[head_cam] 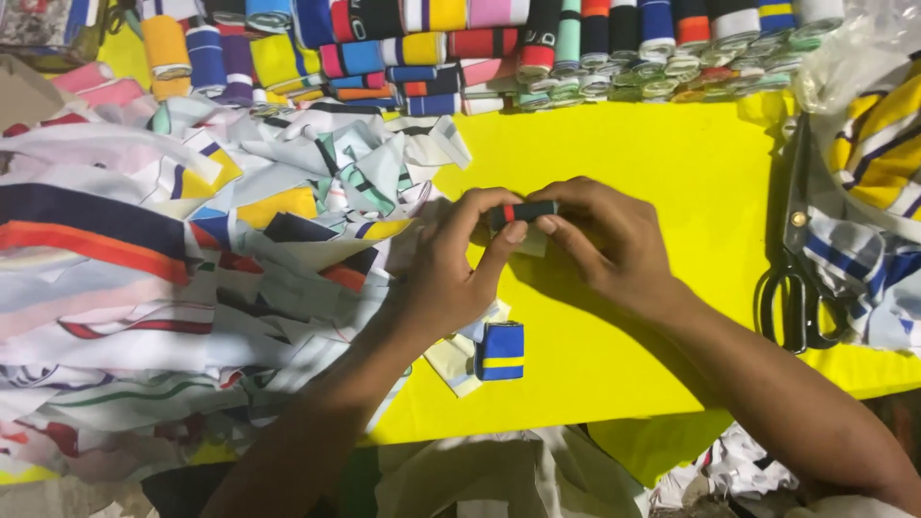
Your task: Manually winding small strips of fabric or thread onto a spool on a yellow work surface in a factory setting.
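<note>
Fingertips [518,230] of both hands meet over one small folded band [525,212], dark with a red stripe at its left end, held just above the yellow tabletop [672,163]. My left hand [451,269] pinches the striped end between thumb and forefinger; my right hand [604,240] closes narrowly on the other end, so that the piece lies level between the two grips. I judge this two-point hold to serve folding or squaring the band, since a grip at each end keeps the layers aligned.

A pale scrap [530,242] shows just beneath the band, partly hidden by the thumbs (whether it is attached to the band I cannot tell). A blue band with a yellow stripe [501,351] stands near my left wrist, set apart from the work, probably within easy reach.

Rolled and folded bands [537,48] in many colours are ranked along the far edge of the table, plausibly sorted stock kept clear of the working patch. A loose heap of printed fabric pieces [173,259] fills the left side, touching my left forearm. Black-handled scissors [796,278] lie at the right, blades pointing away, beside striped cloth in clear plastic [873,144].
</note>
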